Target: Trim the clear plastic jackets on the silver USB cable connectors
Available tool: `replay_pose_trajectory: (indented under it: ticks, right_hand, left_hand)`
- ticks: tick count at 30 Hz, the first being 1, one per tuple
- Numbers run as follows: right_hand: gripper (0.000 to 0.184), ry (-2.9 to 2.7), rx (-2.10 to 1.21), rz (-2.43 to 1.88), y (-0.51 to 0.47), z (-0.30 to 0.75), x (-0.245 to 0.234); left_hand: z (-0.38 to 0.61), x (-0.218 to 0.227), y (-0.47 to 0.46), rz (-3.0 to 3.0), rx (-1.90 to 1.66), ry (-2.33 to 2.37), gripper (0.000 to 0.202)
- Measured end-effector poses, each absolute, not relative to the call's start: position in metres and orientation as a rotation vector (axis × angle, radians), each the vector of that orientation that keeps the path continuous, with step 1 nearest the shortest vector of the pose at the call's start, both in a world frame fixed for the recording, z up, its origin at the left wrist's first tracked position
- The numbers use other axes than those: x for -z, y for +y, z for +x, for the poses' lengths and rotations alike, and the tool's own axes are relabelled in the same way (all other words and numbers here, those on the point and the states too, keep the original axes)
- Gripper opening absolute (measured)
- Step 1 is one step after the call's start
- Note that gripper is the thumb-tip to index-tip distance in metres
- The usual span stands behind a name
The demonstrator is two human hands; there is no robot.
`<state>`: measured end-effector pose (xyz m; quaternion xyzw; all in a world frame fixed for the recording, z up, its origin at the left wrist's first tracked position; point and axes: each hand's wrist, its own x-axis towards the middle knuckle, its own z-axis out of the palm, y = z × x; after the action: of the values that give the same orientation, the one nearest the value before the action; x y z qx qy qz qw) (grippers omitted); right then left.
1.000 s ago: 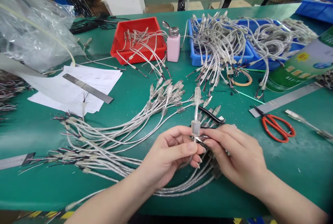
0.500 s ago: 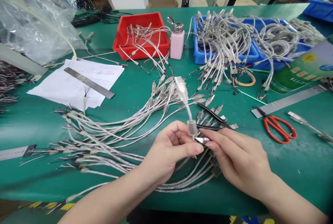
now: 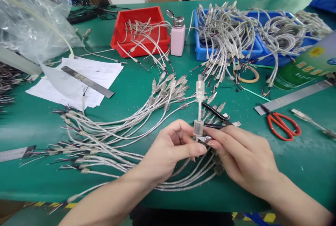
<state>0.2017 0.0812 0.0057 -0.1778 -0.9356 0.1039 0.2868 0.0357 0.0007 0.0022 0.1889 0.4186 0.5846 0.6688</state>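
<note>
My left hand (image 3: 181,145) is closed around the lower part of a clear USB cable (image 3: 200,91), just under its square ferrite block (image 3: 198,128). The cable's plug end points up and away from me. Between the thumb and fingers of my right hand (image 3: 233,149) is a small knife (image 3: 206,139), its blade lying against the cable just below the block. Behind the fingers lie black-handled pliers (image 3: 214,112) on top of several cable ends. Left of my hands, a fanned bundle of similar cables (image 3: 123,124) spreads over the green table (image 3: 147,203).
A red bin (image 3: 143,49) with cables, a pink pump bottle (image 3: 177,39) and a blue bin (image 3: 201,53) heaped with cables stand at the back. Red-handled scissors (image 3: 283,126) and a steel ruler (image 3: 294,98) lie right. Papers (image 3: 105,70) carry another ruler (image 3: 88,82) at left.
The USB plug end has swung rightward from a leftward lean to nearly upright. The knife blade stays at the cable below the block, and both hands keep their hold.
</note>
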Motion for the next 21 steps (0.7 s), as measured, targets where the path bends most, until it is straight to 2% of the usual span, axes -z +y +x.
replay_pose_trajectory:
  ticks: [4,12,15,18,21]
  right_hand:
    - [0.021,-2.519,-0.303,-0.474,0.082,0.2005,-0.0028]
    - [0.016,-2.459,-0.079,-0.512,0.0786,0.1965,-0.0009]
    - [0.02,-2.44,-0.059,-0.526,0.0783,0.1955,0.0009]
    - [0.023,-2.429,-0.086,-0.538,0.0783,0.1954,0.0025]
    - [0.02,-2.423,-0.253,-0.533,0.078,0.1969,0.0023]
  left_hand:
    - [0.0362,-0.0025,-0.0004,0.433,-1.289,0.966,0.025]
    - [0.0369,-0.0031,0.0017,0.452,-1.317,0.961,0.024]
    - [0.0369,-0.0047,0.0012,0.449,-1.319,0.958,0.022]
    - [0.0375,-0.0058,0.0006,0.43,-1.324,0.957,0.023]
    - [0.0381,-0.0055,0.0007,0.441,-1.329,0.952,0.023]
